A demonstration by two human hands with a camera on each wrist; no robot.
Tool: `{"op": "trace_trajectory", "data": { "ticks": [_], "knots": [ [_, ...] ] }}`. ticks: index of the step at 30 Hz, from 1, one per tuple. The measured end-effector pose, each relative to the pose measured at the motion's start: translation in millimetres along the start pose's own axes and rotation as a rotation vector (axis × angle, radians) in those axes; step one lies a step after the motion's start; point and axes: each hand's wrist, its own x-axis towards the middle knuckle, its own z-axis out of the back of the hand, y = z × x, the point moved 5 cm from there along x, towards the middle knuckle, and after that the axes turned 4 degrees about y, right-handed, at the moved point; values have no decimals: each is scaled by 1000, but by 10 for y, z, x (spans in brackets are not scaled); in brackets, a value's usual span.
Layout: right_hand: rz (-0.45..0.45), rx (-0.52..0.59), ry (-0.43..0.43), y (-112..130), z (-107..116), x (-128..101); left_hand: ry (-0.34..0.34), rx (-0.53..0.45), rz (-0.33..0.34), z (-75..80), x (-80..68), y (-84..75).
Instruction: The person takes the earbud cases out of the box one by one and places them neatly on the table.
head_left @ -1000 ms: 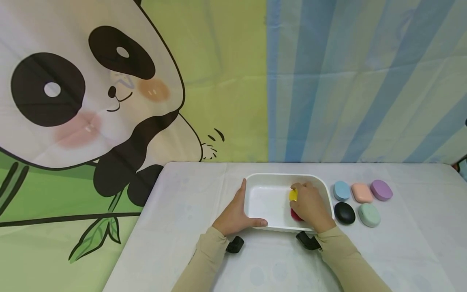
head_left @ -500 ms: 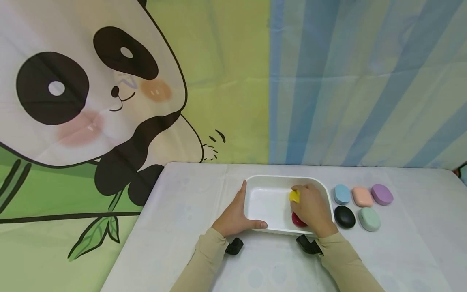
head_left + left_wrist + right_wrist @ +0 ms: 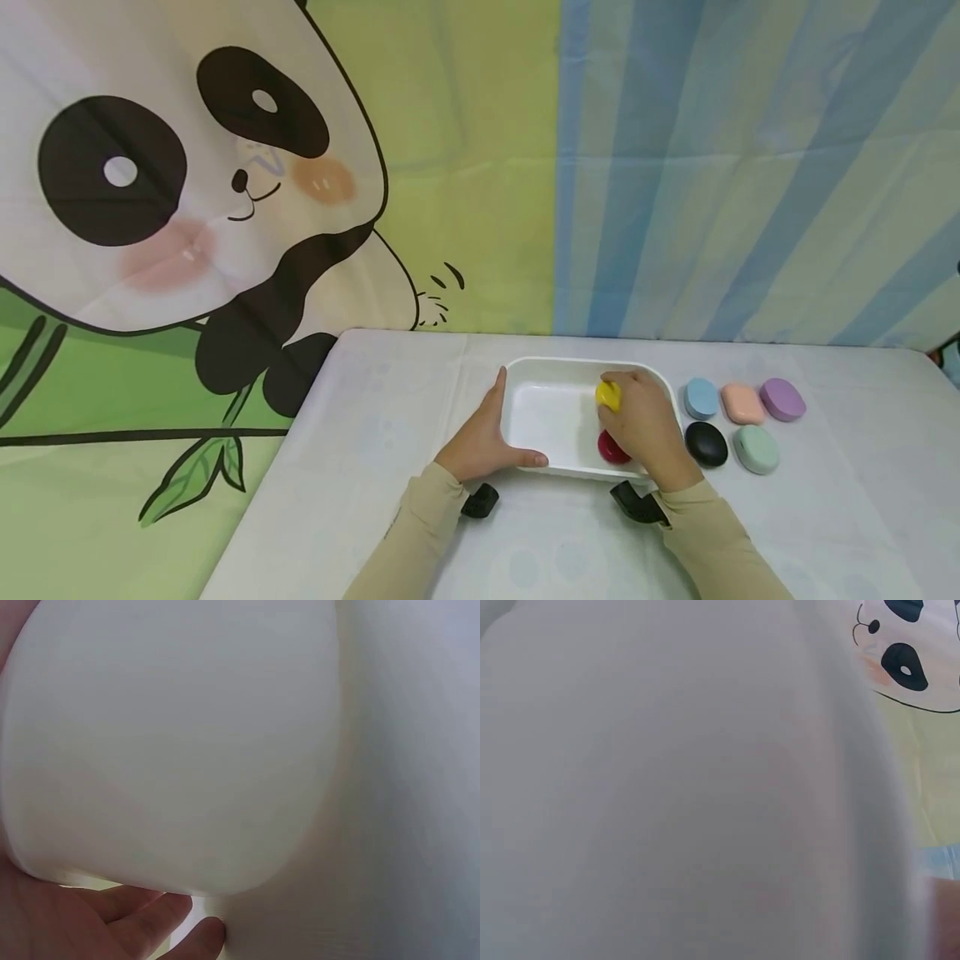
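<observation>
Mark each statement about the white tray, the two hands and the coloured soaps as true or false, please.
1. The right hand holds a yellow soap inside the white tray. True.
2. The left hand lifts the tray off the table. False: it rests against the tray's left side, and the tray stands on the table.
3. A red soap lies in the tray. True.
4. Five soaps lie to the left of the tray. False: the five lie to its right, among them the black soap and the purple soap.
5. The black soap is in the tray. False: it lies outside, on the table.
</observation>
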Motion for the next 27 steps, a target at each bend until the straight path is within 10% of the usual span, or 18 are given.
{"op": "trace_trajectory", "data": {
  "ticks": [27],
  "knots": [
    [57,34,-71,-110,421,-418,-58,-131,4,-50,-49,61]
  ]
}}
